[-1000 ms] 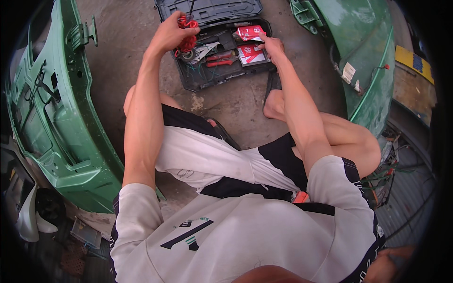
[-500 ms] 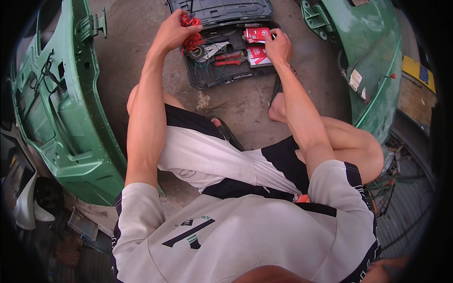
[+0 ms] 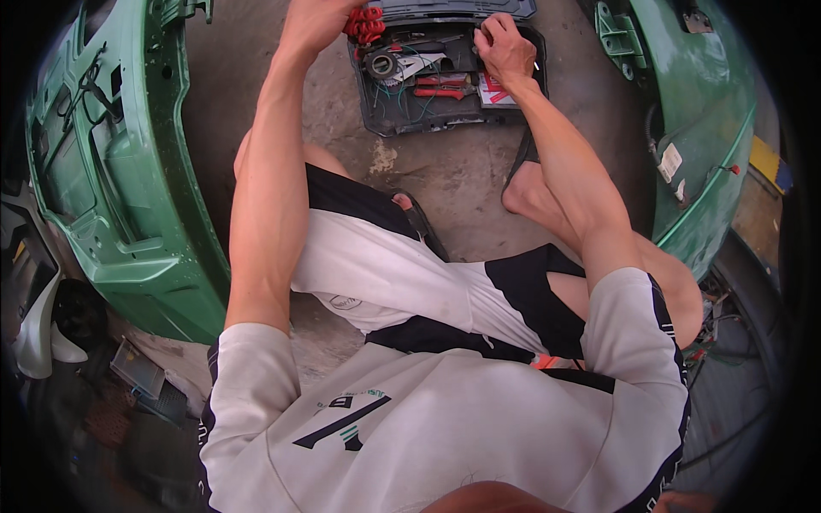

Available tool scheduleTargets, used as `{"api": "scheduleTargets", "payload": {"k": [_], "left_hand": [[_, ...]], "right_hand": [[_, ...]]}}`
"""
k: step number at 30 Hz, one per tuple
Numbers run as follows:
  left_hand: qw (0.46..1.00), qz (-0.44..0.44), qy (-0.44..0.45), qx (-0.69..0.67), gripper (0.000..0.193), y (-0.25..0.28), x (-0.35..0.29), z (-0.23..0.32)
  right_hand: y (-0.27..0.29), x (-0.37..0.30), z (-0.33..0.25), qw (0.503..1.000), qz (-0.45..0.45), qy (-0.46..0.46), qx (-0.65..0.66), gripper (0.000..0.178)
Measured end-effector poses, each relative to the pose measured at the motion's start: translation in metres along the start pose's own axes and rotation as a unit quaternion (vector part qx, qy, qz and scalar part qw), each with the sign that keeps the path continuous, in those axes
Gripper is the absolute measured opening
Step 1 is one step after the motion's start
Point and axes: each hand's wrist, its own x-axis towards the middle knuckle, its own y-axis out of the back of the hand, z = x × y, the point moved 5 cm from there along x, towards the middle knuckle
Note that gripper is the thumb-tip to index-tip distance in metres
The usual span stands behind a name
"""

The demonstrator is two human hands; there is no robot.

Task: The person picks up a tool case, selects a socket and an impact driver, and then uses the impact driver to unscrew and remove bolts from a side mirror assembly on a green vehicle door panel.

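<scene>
At the far left a large green sheet-metal car body panel [image 3: 111,171] stands on the bare concrete floor [image 3: 453,184], its inner side with cut-outs and a black cable facing the person.

The left hand [image 3: 312,21] is raised at the top edge of the view, the forearm stretched straight up from the white sleeve. Its fingers are curled shut around a bunch of red plastic-handled pieces [image 3: 365,23], held just above the left corner of the case; what kind of tool they are cannot be told.

The open dark grey plastic tool case [image 3: 402,120] lies on the floor ahead of the knees, lid folded back at its far edge. Inside, from the left: a black round roll of tape [image 3: 380,64], a tangle of thin green wires [image 3: 410,94], a pair of red-handled pliers [image 3: 440,90] lying flat across the middle, and a red-and-white flat packet [image 3: 493,88] by the right wall.

The right hand [image 3: 505,47] reaches into the case's far right corner, knuckles up, wrist bent down. Its fingers are bunched narrowly on something small; what they grip is hidden beneath the hand.

To the right a second green curved body panel [image 3: 701,128] leans, well apart from the case.
</scene>
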Motion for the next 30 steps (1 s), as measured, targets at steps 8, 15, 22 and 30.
{"api": "scheduleTargets", "payload": {"k": [8, 15, 22, 30], "left_hand": [[1.000, -0.012, -0.011, 0.013, 0.029, -0.005, -0.003, 0.005], [0.997, 0.008, 0.012, -0.073, 0.030, 0.002, 0.001, -0.003], [0.999, 0.044, -0.019, -0.014, 0.029, 0.003, 0.010, -0.007], [0.992, -0.026, 0.031, 0.123, 0.062, 0.011, 0.014, -0.041]], "right_hand": [[0.011, 0.012, 0.027, 0.999, -0.031, 0.039, 0.000, 0.025], [0.044, 0.007, 0.012, 0.982, 0.153, -0.034, 0.108, 0.027], [0.026, -0.010, -0.014, 0.693, 0.251, -0.390, 0.552, 0.023], [-0.025, -0.065, -0.045, 0.641, -0.026, -0.533, 0.552, 0.029]]}}
